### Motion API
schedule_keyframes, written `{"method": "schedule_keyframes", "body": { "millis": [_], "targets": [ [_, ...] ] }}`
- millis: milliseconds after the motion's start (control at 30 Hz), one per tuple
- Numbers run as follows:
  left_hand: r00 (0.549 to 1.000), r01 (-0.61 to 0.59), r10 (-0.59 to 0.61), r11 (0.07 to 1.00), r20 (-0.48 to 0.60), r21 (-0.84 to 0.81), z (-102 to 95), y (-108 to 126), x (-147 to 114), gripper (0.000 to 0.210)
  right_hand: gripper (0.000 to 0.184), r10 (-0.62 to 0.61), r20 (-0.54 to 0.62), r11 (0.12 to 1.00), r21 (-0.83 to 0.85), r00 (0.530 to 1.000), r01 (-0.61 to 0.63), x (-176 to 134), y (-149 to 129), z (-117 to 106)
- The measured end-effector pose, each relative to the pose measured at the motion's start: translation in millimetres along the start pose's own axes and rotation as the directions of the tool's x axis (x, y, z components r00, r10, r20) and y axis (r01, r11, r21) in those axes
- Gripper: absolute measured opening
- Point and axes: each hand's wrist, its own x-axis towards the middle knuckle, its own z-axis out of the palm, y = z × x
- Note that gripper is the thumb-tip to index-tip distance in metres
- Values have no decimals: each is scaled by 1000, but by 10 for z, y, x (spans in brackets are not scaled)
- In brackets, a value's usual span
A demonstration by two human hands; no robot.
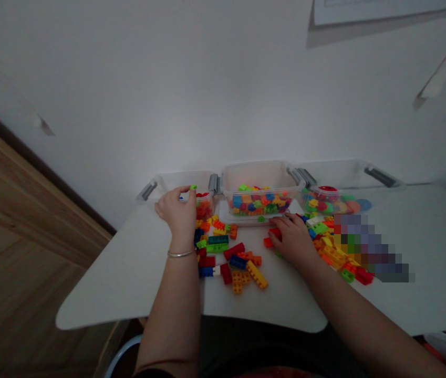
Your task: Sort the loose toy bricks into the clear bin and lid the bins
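Observation:
Over the left clear bin [169, 181], my left hand [177, 212] pinches a small light-green brick [193, 187] between thumb and fingertips. My right hand [293, 239] is low over the table in front of the middle bin, its fingers bent round a red brick [273, 236], partly hidden by the hand. Between my forearms lie loose toy bricks: a bright-green one [217, 248], a dark-blue one [238, 262], a long yellow one [257, 274] and several red and orange ones. A small green piece [261, 219] sits by the middle bin's front.
The middle clear bin [262, 181] holds many mixed bricks. A right clear bin [344, 173] stands against the wall, with colourful round pieces and a red-rimmed tub [328, 193]. More bricks [333, 254] are heaped right of my right hand, beside a pixelated patch. The white table [120, 283] has rounded front corners.

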Motion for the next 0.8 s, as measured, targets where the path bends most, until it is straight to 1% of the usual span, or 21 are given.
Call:
{"method": "schedule_keyframes", "body": {
  "millis": [67, 133, 300, 500, 600, 733, 767, 800],
  "targets": [
    [1000, -30, 30, 989, 2, 143, 33, -4, -50, 18, 38, 3, 6, 1000, 2, 1000, -3, 0, 0, -1],
    [999, -44, 43, 981, 9, 190, 69, -16, -89, 17, 38, -1, 12, 1000, 4, 1000, 1, 3, 3, -2],
    [999, -33, 29, 985, 24, 167, 131, -69, -97, 19, 38, -23, -3, 1000, 12, 1000, 23, 9, 11, -1],
    [998, -54, 48, 990, 46, 130, 154, -83, -123, 33, 38, -26, 3, 1000, 11, 1000, 26, 18, -6, -3],
    [997, -44, 37, 994, 71, 98, 156, -79, -135, 37, 41, -35, 11, 999, 24, 999, 35, 25, -15, -12],
    [990, -9, -3, 996, 141, 84, 77, 5, -159, 41, 44, -58, 13, 997, 46, 998, 58, 32, -16, -27],
    [987, -19, 6, 996, 161, 82, 38, 50, -180, 42, 45, -72, 12, 996, 54, 997, 72, 32, -17, -30],
    [985, -57, 44, 995, 165, 77, -6, 105, -209, 43, 45, -89, 12, 994, 63, 996, 88, 33, -18, -33]
  ]
}}
